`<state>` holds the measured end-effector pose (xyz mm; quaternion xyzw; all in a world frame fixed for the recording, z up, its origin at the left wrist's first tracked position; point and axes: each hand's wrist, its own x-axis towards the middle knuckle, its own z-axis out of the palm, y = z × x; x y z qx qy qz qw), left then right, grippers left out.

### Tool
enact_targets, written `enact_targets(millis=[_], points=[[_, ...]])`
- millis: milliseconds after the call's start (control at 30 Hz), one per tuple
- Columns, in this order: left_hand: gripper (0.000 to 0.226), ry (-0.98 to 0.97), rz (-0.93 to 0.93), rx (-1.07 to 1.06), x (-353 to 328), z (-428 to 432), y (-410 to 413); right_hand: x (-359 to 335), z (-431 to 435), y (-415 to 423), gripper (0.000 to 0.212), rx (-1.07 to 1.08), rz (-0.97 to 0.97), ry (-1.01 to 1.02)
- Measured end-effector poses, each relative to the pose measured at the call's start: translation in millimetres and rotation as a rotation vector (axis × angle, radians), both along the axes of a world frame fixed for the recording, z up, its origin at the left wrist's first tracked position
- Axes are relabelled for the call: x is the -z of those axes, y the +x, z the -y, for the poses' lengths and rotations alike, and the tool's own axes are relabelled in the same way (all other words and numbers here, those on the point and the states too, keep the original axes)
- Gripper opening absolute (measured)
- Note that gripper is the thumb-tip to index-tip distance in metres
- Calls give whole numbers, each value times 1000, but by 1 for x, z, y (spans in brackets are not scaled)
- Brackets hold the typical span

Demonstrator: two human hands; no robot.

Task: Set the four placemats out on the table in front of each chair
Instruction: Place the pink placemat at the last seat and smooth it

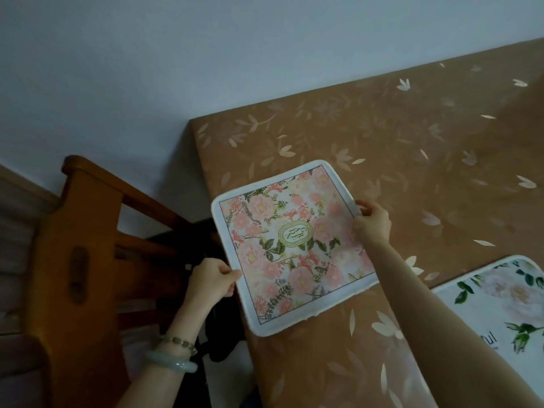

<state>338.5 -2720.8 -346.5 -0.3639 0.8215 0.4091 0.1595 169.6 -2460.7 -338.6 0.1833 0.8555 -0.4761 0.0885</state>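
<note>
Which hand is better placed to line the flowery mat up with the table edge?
Probably the left hand: it pinches the square pink floral placemat at the side nearest the wooden chair. The right hand holds the far side, over the brown tablecloth.

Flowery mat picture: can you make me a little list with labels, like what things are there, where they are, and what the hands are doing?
Table: brown cloth with pale leaves
Wooden chair: at the table's left side
Pink flower mat: at the table edge by the chair
Left hand: pinches the mat's chair-side edge; bracelets on the wrist
Right hand: pinches the opposite edge
Second mat: on the table to the right, partly out of view
Mats seen: two of four
</note>
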Motion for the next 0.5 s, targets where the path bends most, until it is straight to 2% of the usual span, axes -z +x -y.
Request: enact_targets(millis=[300,500], points=[[23,-42,44,58,5,-8,4,14,-18,15,35,34,21,44],[23,-54,86,22,6,-8,8,17,-21,22,31,13,29,52]])
